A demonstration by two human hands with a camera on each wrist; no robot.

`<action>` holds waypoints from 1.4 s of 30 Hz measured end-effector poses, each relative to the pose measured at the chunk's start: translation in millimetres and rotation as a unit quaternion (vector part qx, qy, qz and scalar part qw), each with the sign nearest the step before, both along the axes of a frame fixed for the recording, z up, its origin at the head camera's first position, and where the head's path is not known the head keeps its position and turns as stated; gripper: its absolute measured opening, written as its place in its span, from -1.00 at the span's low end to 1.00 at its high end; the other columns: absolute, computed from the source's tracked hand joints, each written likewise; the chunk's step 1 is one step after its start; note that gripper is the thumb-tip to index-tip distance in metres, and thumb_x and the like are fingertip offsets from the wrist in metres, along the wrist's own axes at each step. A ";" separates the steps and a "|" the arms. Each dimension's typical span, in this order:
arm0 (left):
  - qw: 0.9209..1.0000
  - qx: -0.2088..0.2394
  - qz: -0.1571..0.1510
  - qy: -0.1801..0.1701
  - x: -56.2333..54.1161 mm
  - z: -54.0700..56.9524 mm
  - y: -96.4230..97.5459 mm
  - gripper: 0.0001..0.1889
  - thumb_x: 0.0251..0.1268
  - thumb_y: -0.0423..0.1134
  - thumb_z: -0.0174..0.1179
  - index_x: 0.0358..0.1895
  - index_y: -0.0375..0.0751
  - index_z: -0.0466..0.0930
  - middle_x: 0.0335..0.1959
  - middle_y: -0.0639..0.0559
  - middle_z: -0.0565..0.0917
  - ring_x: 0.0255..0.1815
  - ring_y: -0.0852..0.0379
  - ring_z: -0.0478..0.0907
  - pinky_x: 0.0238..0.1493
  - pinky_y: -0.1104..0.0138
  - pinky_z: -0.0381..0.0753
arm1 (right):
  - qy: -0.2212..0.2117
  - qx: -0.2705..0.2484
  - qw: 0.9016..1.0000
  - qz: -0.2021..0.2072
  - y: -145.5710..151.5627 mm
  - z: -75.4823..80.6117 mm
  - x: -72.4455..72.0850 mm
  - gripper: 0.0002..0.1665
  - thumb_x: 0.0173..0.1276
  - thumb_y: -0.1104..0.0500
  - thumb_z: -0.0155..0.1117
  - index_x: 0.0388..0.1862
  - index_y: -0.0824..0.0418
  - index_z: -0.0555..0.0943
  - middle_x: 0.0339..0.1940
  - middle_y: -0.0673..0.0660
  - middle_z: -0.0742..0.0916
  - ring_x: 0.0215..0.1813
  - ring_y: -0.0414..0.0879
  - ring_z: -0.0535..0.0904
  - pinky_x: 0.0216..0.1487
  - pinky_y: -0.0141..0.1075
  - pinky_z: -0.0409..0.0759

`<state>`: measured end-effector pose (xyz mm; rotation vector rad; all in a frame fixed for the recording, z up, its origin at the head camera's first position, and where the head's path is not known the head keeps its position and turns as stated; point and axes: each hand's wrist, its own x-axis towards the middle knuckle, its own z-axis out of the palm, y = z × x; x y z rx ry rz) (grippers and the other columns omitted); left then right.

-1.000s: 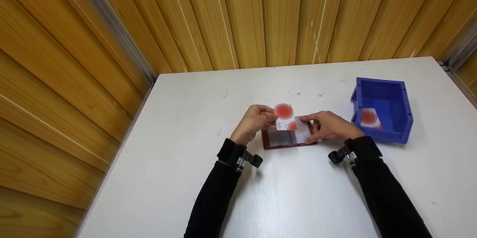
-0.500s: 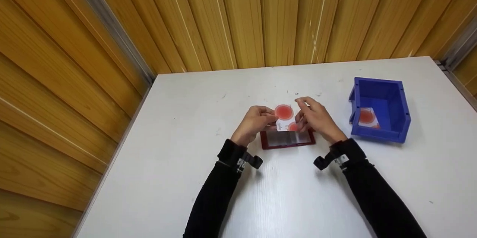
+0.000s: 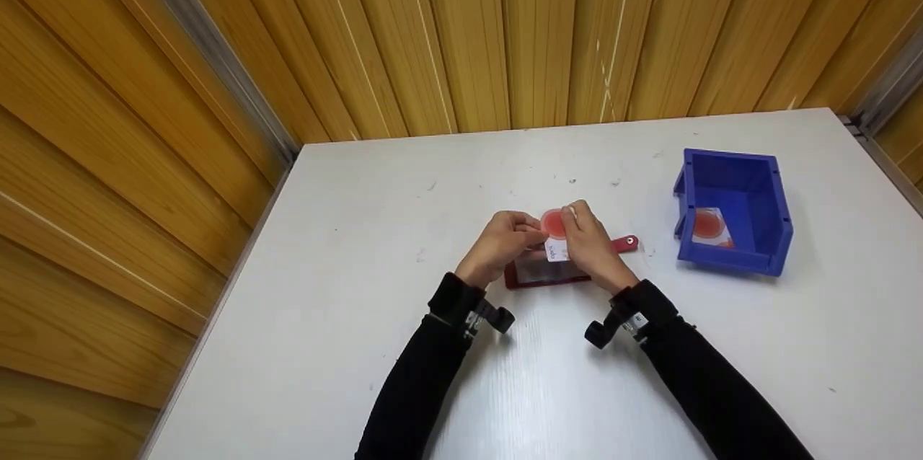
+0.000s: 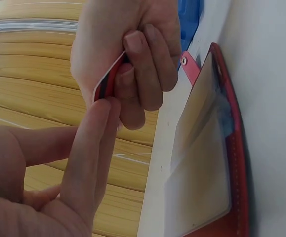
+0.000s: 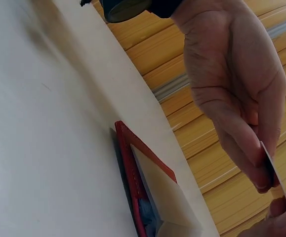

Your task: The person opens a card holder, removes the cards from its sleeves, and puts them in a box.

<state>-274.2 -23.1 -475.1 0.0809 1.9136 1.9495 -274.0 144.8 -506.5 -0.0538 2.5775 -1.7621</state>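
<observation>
A white card with a red disc printed on it is held up between both hands in the head view. My left hand pinches it from the left between thumb and fingers; the right wrist view shows that left hand with the card nearly edge-on. From the other side my right hand grips it, thumb over the front, covering part of the print. In the left wrist view the right hand's fingers curl around it. Below lies an opened red card holder with clear plastic sleeves.
A blue bin stands to the right on the white table, with another red-and-white card inside. The card holder's red snap tab points right. Wood-grain panels rise behind the table.
My right hand has left the card holder's sleeves and moved left and up to grip the card. The left hand has kept its pinch and shifted slightly right.
</observation>
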 end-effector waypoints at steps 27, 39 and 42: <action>0.823 -0.476 -0.107 0.290 1.8 -12.7 -8.4 -0.59 0.04 -0.24 0.59 0.01 -0.12 0.73 -0.06 -0.05 0.68 0.01 -0.01 0.56 0.02 0.23 0.56 | 0.047 0.071 0.996 -0.033 45.4 28.0 -10.1 -0.59 0.74 -0.08 -0.28 -0.05 0.25 0.30 -0.35 0.14 0.40 -0.28 0.01 0.40 -0.25 -0.22 0.36; 0.822 -0.480 -0.106 0.289 1.5 -11.3 -8.0 -0.59 0.05 -0.25 0.58 0.02 -0.10 0.74 -0.04 -0.05 0.69 0.00 0.01 0.55 0.00 0.28 0.54 | 0.041 0.084 0.984 -0.152 134.6 69.1 -10.4 -0.45 0.71 -0.17 -0.40 0.08 0.29 0.28 -0.14 0.20 0.40 -0.15 0.02 0.38 -0.19 -0.22 0.31; 0.824 -0.478 -0.107 0.285 1.3 -11.4 -8.1 -0.59 0.05 -0.25 0.58 0.02 -0.11 0.74 -0.03 -0.06 0.69 0.02 0.00 0.55 0.01 0.26 0.54 | 0.033 0.089 0.978 -0.186 160.2 72.1 -9.2 -0.42 0.71 -0.16 -0.43 0.14 0.34 0.27 -0.07 0.26 0.42 -0.01 0.07 0.33 -0.09 -0.22 0.26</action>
